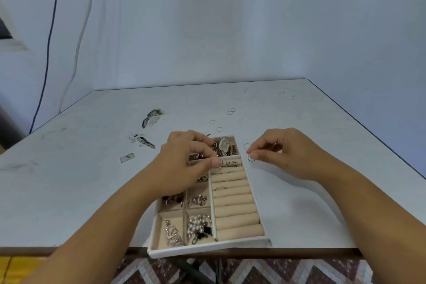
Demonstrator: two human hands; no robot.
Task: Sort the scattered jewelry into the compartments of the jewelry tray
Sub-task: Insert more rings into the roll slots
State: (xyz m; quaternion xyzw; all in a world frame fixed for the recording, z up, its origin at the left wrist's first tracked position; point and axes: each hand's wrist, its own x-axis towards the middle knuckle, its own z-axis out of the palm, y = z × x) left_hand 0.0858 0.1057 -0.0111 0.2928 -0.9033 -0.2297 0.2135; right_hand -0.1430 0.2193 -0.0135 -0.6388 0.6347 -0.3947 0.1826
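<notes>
We see the jewelry tray (pixel 207 249) lying at the near edge of the table (pixel 311 117), its front wall just over that edge. Along its right side runs a column of beige ring rolls (pixel 235 205), with one ring (pixel 220 188) tucked between two of them. On its left side, the small compartments hold a pearl piece (pixel 198 225), a heart-shaped earring (pixel 171 233) and other tangled bits that we cannot make out.

The left hand (pixel 184 163) hovers over the far half of the tray. Its fingers (pixel 215 163) are curled, and thumb and forefinger pinch a small silvery piece (pixel 223 164) above a compartment just before the far one.

The right hand (pixel 283 154) is just beside the tray's right wall. Its fingers (pixel 254 155) are curled, pinching a thin ring (pixel 251 158) low at the table.

A loose ring (pixel 247 145) lies near it, and beyond the tray are three more spots of rings: a single hoop (pixel 219 129), another hoop (pixel 212 122), and a touching pair (pixel 231 111).

To the left, worn patches (pixel 151 116) mark the table top. A dark cable (pixel 49 41) runs down the wall behind.
</notes>
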